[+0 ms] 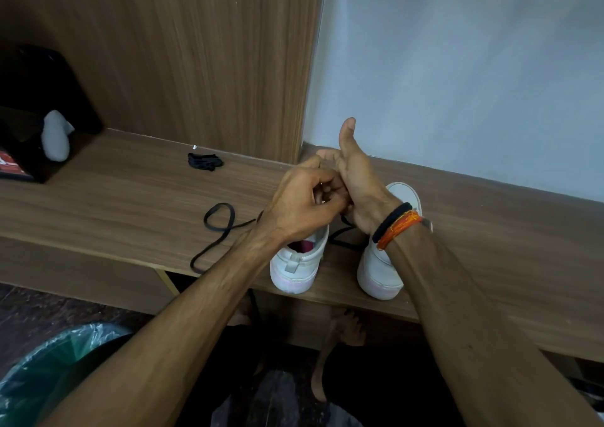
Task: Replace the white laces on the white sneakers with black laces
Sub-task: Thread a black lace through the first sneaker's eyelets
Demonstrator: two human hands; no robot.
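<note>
Two white leather sneakers, one on the left and one on the right, stand heels-near on the brown wooden bench. Above the left one, the left hand curls its fingers, apparently pinching the flat black lace (grip partly hidden), which loops leftward. The right hand curls beside it, thumb raised; its hold cannot be told. A bundled black lace lies farther left.

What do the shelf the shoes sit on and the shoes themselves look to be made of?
The shelf looks like wood-grain laminate or veneer: straight brown streaks, matte. The two sneakers seem smooth white leather or synthetic, with a faint sheen; which cannot be told.
</note>
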